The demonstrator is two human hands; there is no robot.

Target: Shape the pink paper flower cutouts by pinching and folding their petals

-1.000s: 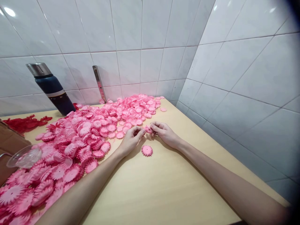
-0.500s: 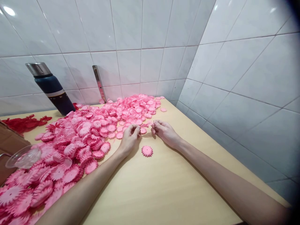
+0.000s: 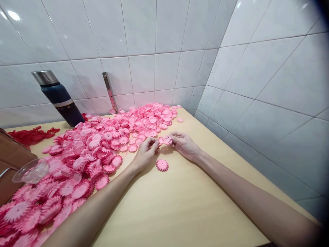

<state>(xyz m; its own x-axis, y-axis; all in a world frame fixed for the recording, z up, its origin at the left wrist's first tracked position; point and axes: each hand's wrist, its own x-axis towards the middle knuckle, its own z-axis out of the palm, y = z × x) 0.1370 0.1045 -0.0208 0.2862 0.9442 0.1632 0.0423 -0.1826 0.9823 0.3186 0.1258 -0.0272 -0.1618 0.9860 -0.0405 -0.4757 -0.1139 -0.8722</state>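
My right hand (image 3: 184,146) pinches a pink scallop-edged petal disc (image 3: 167,140) between thumb and fingers, just above the table. Close to its left, my left hand (image 3: 146,153) has thumb and forefinger pressed together; whatever lies between them is too small or hidden to tell. Another bit of pink petal shows in the gap between the two hands. Below them, a single petal disc (image 3: 162,165) lies flat on the tabletop, with a tiny dark dot in its centre.
A big heap of pink petal discs (image 3: 94,144) covers the left and back. Behind it stand a dark blue bottle (image 3: 63,103) and a metal strip (image 3: 110,92). Red pieces (image 3: 33,135), a cardboard box (image 3: 12,161) and a clear plastic dish (image 3: 32,171) are at left. Tiled walls border the table.
The petal disc at my right fingers now shows its face, where before only a thin edge was visible. Both hands stay almost in place; the view has shifted slightly.
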